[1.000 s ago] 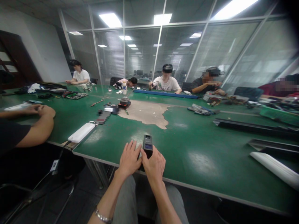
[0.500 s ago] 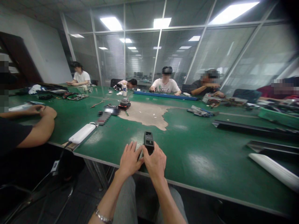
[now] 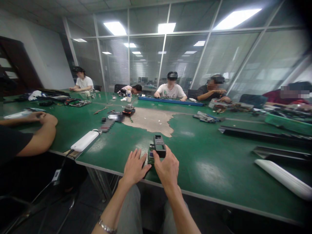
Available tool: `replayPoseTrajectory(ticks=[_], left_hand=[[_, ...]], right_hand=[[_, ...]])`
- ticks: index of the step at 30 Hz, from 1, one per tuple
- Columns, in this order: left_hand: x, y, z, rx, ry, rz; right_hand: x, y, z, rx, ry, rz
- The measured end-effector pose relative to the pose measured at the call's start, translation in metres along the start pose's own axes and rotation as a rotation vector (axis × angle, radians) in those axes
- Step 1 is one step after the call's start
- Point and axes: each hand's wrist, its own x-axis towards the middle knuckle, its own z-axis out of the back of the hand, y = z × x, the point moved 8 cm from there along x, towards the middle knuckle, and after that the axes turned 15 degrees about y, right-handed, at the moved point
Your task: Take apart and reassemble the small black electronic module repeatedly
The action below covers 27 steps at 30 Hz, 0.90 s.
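My right hand [image 3: 168, 167] is closed around a black rectangular plastic housing [image 3: 159, 146] with openings in its face. Just left of the housing, partly covered by it and by my right thumb, is a green circuit board [image 3: 150, 156] near the front of the table. My left hand [image 3: 134, 166] lies with its fingers spread on the tabletop beside the board. Its thumb points toward the board's lower edge; whether it touches the board I cannot tell.
The green table [image 3: 202, 143] has a worn tan patch [image 3: 151, 118] ahead. A white power strip [image 3: 85, 140] lies to the left, near a co-worker's arm [image 3: 44, 136]. Dark metal channels [image 3: 243, 133] and a white bar [image 3: 280, 178] lie right. Several people sit around the table.
My right hand has moved slightly right with the black housing, turning it and uncovering the green circuit board. My left hand stays nearly in place, fingers still spread.
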Motion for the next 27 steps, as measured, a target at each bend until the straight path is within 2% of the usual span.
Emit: replayPoseTrajectory(ticks=[5, 13, 21, 27], left_hand=[[0.000, 0.000, -0.001, 0.002, 0.008, 0.005], [0.001, 0.000, -0.002, -0.003, 0.014, 0.007], [0.001, -0.002, 0.000, 0.004, 0.022, 0.009], [0.002, -0.004, 0.001, 0.015, 0.029, 0.010]], right_hand=[[-0.001, -0.018, 0.004, -0.030, -0.018, -0.016], [-0.006, -0.050, -0.001, -0.066, 0.001, -0.087], [-0.009, -0.062, -0.011, -0.069, 0.043, -0.124], [-0.013, -0.071, -0.020, -0.165, 0.075, -0.167]])
